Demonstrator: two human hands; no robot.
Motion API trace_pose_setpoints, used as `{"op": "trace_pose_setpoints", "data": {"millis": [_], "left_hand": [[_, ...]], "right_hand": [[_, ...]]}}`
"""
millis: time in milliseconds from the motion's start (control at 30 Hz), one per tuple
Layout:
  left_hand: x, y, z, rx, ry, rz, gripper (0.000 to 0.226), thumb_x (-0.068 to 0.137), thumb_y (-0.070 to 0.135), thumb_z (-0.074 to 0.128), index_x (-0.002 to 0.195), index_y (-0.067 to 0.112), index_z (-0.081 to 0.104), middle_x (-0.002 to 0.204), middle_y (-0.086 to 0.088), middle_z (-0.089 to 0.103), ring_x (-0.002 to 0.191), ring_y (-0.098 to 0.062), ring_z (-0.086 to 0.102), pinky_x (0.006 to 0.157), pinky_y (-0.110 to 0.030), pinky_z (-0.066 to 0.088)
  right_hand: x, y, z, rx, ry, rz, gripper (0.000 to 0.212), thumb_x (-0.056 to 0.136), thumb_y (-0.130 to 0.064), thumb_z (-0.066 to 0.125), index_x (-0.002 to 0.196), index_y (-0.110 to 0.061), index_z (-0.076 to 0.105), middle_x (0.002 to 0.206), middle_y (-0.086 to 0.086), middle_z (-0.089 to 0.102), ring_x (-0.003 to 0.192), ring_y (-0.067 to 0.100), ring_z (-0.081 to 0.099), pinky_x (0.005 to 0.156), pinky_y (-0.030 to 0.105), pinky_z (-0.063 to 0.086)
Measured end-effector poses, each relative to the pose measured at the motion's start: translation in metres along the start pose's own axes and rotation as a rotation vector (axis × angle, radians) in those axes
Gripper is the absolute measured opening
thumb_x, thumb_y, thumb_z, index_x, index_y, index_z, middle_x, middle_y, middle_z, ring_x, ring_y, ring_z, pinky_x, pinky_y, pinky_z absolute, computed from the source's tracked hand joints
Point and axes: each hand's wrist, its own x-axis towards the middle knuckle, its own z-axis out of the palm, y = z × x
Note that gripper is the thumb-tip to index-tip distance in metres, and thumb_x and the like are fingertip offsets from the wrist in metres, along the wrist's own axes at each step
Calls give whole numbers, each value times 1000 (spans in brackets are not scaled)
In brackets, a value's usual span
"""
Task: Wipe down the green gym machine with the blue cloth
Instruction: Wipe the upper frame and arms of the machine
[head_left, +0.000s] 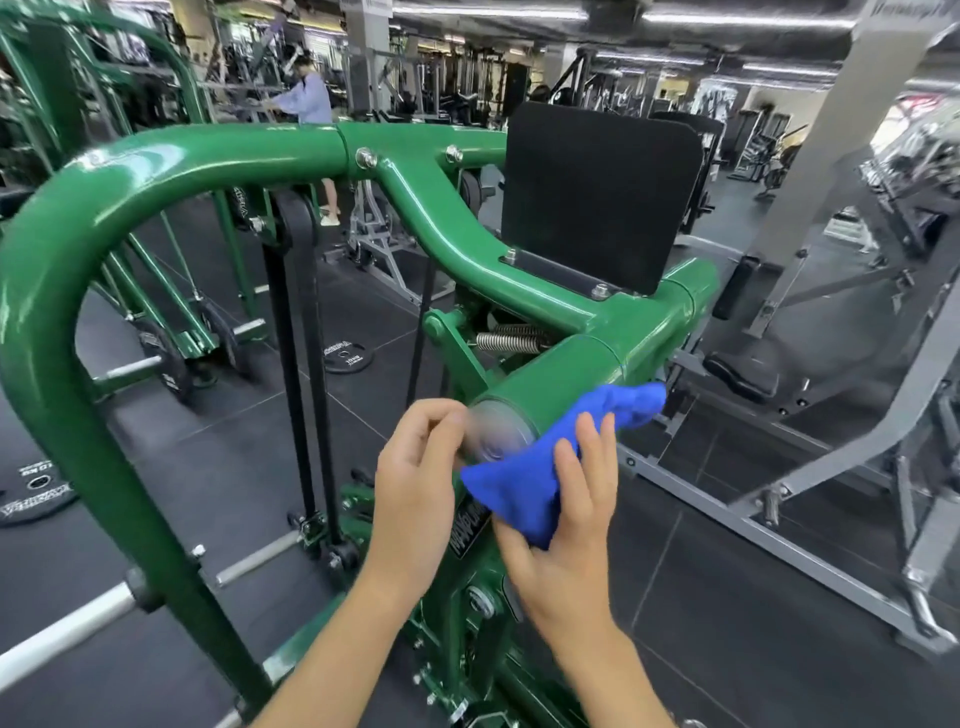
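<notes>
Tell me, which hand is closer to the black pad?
Right. The right hand, holding the cloth, is below the pad; the left hand is farther left, at the end of the tube.

gym | green machine, weight plates, black rubber floor

Of the person, only two hands and two forearms are shown. The left hand and the right hand are uncovered. The left forearm and the right forearm are seen bare as far as the near edge of the picture, where they are cut off, so what is worn higher up cannot be told. The fingers of the right hand are rendered fairly sharply. Those of the left hand are blurred at the tips, and nail detail cannot be made out.
</notes>
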Motion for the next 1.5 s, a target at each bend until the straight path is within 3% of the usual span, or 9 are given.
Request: {"op": "trace_pose_setpoints", "data": {"millis": [167,367,567,800,900,1000,1167,1333,1500], "left_hand": [[-25,-27,-2,-38,-34,-17,26,97,33,48,91,15,66,91,-16,64,78,-30,55,74,-41,47],[-40,-52,-23,91,-348,240,56,88,70,65,123,26,62,112,-2,64,99,-31,63,87,-38,53],[-34,-54,-31,100,-161,103,16,93,33,68,108,37,72,104,-3,72,96,-25,68,88,-49,56],[9,-21,-8,45,-12,62,40,93,-4,65,104,33,74,112,-2,73,104,-18,69,92,-39,54],[20,-15,1,15,11,82,42,90,-9,65,106,28,74,110,0,74,106,-20,69,96,-44,56],[20,-8,4,-67,62,114,42,89,-16,60,106,19,73,104,2,75,101,-16,70,92,-37,56],[11,-12,-5,-236,62,73,41,92,-9,64,100,29,75,106,-5,72,99,-18,67,90,-39,52],[-16,-19,-16,-349,-1,1,16,80,25,75,96,28,72,102,-7,68,95,-23,62,87,-45,50],[-34,-26,-10,-376,-58,-19,17,82,20,75,98,22,69,101,-13,66,93,-23,62,85,-37,52]], "right_hand": [[-23,-13,16,-21,3,143,108,90,-35,73,166,-26,-4,174,2,-9,159,39,0,125,60,18],[-49,-21,11,-59,-227,194,85,102,-41,47,166,-14,-1,173,10,-11,158,44,-5,126,60,12],[-48,-25,5,-81,-245,196,91,88,-34,62,165,-24,15,173,6,0,159,42,-2,129,42,2],[-29,-21,4,50,194,370,58,83,-14,80,135,-11,52,145,2,44,140,20,43,105,48,49],[-16,-21,6,47,225,394,51,79,-8,84,123,-5,58,133,3,48,129,14,47,96,27,48],[-8,-27,2,59,256,386,41,80,2,84,113,-6,61,125,-10,50,115,23,53,88,27,48],[-2,-33,-4,16,267,365,18,82,-1,78,95,-3,65,102,4,60,108,11,54,92,15,41],[-4,-20,-8,-17,239,310,12,82,6,73,86,-4,66,95,5,63,98,21,58,91,23,42],[-9,-6,-6,9,236,335,7,92,-8,70,94,-3,66,103,3,62,103,19,58,92,29,46]]}}
